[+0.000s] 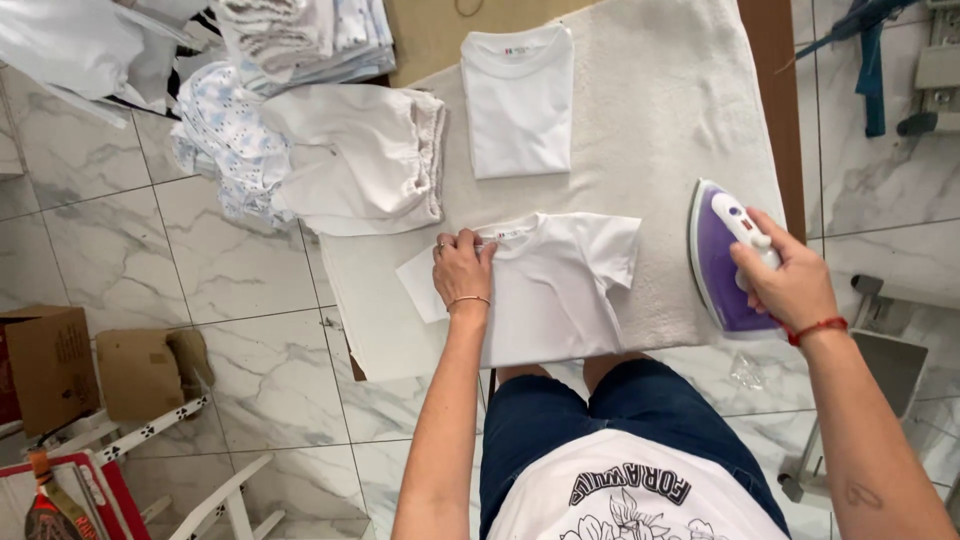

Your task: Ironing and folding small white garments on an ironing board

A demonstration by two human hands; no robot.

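My left hand (462,268) lies flat, fingers spread, pressing on the small white t-shirt (555,285) near its collar and left sleeve; it grips nothing. The shirt is spread front-up on the towel-covered ironing board (670,120), close to the edge nearest me. My right hand (785,280) is closed around the handle of the purple and white iron (718,255), which sits on the board just right of the shirt, apart from it. Farther up the board lies a folded white t-shirt (518,100). A stack of folded white clothes (365,155) rests at the board's left side.
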